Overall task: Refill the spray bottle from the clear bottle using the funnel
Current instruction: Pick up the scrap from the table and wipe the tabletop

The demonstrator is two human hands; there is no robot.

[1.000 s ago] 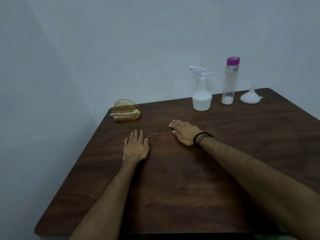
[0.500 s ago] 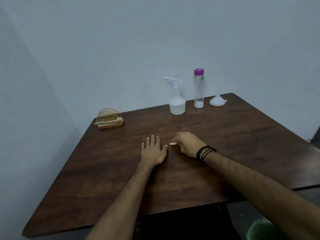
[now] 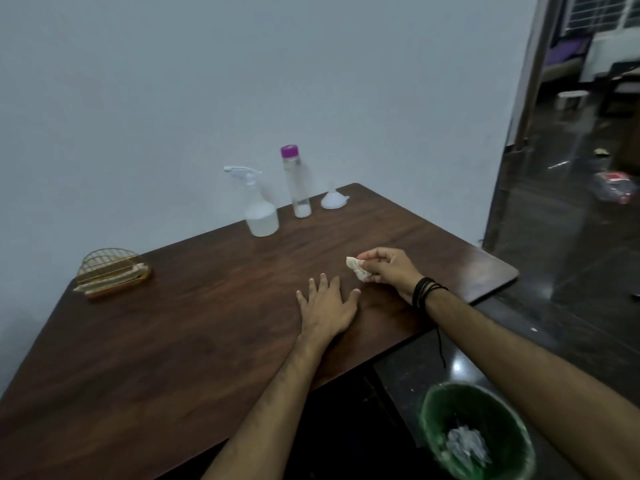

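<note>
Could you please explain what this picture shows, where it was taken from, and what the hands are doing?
There is no machine here: a person wears a wide-angle camera on the head, looking forward and down at their own arms. The left hand lies flat and empty on the dark wooden table. The right hand, with black bands at the wrist, pinches a small crumpled tissue just above the table. At the far edge stand the spray bottle, the clear bottle with a purple cap, and the white funnel, all untouched. A gold wire holder sits at the left. On the floor is a green bin.
</note>
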